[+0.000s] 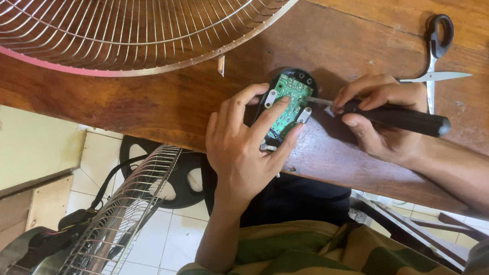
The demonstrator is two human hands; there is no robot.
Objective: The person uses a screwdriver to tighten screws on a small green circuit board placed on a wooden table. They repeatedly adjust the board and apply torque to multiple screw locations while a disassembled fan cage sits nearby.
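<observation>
Green board: small green circuit board [287,102] sits inside a black oval housing [307,79] on the wooden table [363,23], near the table's near edge, centre of view.
Left hand: left hand [242,149] steadies the housing, fingers spread; index finger curls over the far-left rim, middle finger lies across the board, thumb presses the near edge. Not closed around it, just pinning it down.
Right hand: right hand [379,115] is clamped around a black-handled screwdriver [397,118], thumb and fingers wrapped on the grip.
Tool tip: metal shaft points left, tip touching the right side of the board by a white mounting tab.
Hands relation: close together, either side of the housing, not touching each other.
Scissors: black-handled scissors [435,52] lie open on the table, far right, just beyond the right hand.
Fan guard, far: round wire fan grille with pink rim [131,30] rests on the table, far left.
Fan guard, near: second wire grille [112,223] stands below the table edge, near left, over white floor tiles [165,242].
Clothing: camouflage-pattern fabric [301,261] at the near edge.
</observation>
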